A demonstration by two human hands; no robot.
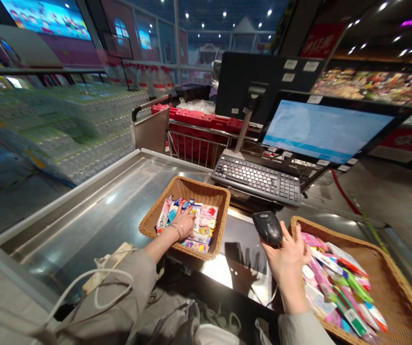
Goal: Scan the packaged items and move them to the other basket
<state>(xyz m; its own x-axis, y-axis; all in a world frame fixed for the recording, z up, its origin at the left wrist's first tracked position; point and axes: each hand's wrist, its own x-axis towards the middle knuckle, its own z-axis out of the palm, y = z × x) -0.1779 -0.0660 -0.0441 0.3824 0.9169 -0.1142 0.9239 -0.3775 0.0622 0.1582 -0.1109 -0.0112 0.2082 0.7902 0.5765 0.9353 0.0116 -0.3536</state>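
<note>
My left hand [185, 222] reaches into a wicker basket [217, 229] in the middle of the steel counter and lies on the small colourful packets [204, 225] there, its fingers curled over them. My right hand [288, 255] holds a black handheld barcode scanner [267, 227] above the counter, between the two baskets. A second, larger wicker basket [389, 282] at the right holds several pink, green and white packets [338, 282].
A keyboard [258, 178] and a lit till screen [326, 129] stand behind the baskets. The steel counter [94, 215] runs off to the left. A red shopping trolley [198, 134] and stacked water bottles [79, 124] are beyond. A white cable [94, 287] hangs near my left sleeve.
</note>
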